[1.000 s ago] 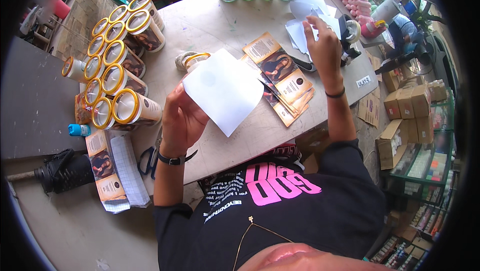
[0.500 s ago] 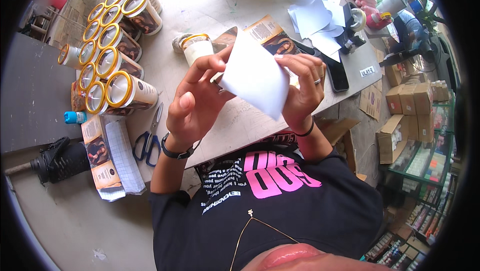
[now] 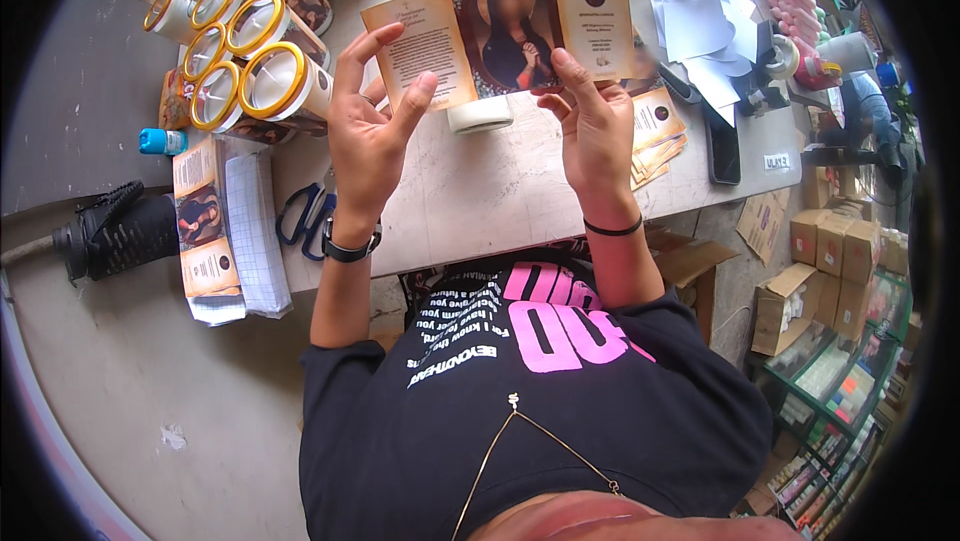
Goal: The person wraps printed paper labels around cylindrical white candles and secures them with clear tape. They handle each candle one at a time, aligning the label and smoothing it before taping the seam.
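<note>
Left hand [image 3: 375,126]: fingers pinch the label's left end.
Label [image 3: 500,36]: held above the table [image 3: 500,191], printed side up, long axis 9 to 3 o'clock.
Right hand [image 3: 595,126]: pinches the lower edge.
Room: bare table at 6 o'clock; jars [image 3: 255,51] at 9 o'clock.

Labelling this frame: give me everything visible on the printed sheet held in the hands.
The printed sheet is a wide paper label, tan at both ends with small dark text, and a dark picture panel in the middle. It looks thin and slightly curved, held printed side up above the table. The left hand pinches its lower left edge, the right hand its lower right. A white tape roll lies just below it.
</note>
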`<move>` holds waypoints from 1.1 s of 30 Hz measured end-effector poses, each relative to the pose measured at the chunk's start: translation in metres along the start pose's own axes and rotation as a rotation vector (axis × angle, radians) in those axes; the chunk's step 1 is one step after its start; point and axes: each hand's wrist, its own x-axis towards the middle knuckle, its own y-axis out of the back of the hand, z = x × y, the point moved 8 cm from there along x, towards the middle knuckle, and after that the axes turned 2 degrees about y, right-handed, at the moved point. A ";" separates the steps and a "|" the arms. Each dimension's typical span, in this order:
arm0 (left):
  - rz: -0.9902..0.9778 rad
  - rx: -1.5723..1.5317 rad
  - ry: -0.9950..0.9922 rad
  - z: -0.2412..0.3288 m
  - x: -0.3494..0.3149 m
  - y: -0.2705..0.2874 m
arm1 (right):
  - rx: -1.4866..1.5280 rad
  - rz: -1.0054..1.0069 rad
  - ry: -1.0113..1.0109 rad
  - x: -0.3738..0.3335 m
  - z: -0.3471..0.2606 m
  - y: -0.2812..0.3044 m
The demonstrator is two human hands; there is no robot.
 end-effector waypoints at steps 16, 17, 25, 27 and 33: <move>0.027 0.077 -0.044 -0.019 -0.005 0.000 | -0.143 0.006 0.009 0.002 0.023 0.004; 0.016 0.061 -0.020 -0.020 -0.005 0.000 | -0.143 -0.007 0.012 0.004 0.023 0.004; 0.016 0.062 -0.029 -0.034 -0.003 0.005 | -0.178 -0.037 -0.044 0.009 0.034 0.003; 0.019 0.042 -0.010 -0.037 -0.004 0.004 | -0.159 -0.031 -0.039 0.008 0.034 0.002; 0.023 -0.001 0.061 -0.046 -0.008 0.004 | -0.158 -0.009 -0.026 0.006 0.033 0.003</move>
